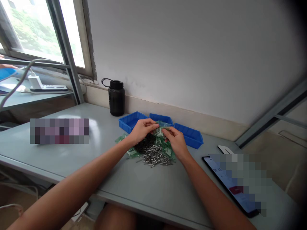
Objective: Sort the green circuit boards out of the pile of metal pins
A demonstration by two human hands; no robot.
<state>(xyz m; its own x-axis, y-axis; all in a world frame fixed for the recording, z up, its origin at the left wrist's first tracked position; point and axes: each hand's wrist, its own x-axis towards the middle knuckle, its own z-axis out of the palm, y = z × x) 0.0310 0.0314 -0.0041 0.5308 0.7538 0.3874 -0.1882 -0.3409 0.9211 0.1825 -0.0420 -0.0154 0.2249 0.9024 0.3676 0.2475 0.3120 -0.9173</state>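
phone screen [224,180]: digits, apparently "47"; other characters unclear; black bottle [117,99]: side markings too small to read

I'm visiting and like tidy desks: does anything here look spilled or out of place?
Mainly the loose metal pins: they lie heaped directly on the table, beside green packets, not in the blue bins behind. That looks untidy, though possibly deliberate.
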